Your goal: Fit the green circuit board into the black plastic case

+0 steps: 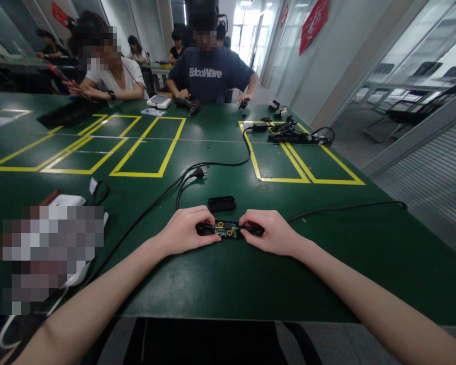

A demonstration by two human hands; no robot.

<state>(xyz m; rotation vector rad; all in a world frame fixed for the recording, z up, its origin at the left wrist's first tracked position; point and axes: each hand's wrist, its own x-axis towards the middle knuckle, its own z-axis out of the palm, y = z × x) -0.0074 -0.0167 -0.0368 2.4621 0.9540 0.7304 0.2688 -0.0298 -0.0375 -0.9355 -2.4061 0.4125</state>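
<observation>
An opened black power adapter (225,234) lies in front of me, its green circuit board and copper coils showing. My left hand (190,230) pinches its left end, where a black cord enters. At the right end, my right hand (268,230) has thumb and fingers closed around the casing and cord; the exact contact is partly hidden by the fingers. Just beyond the adapter rests a loose black casing half (222,203), hollow side up. A black plug (199,172) with metal prongs lies on the green table farther off, its cord running back toward my left hand.
A long black cable (152,205) crosses the green table (182,289). At left is a blurred-out device (49,253). Yellow tape (137,175) marks rectangles. Black cables and adapters (292,136) are piled far right. Across sit two people, near a power drill (188,104).
</observation>
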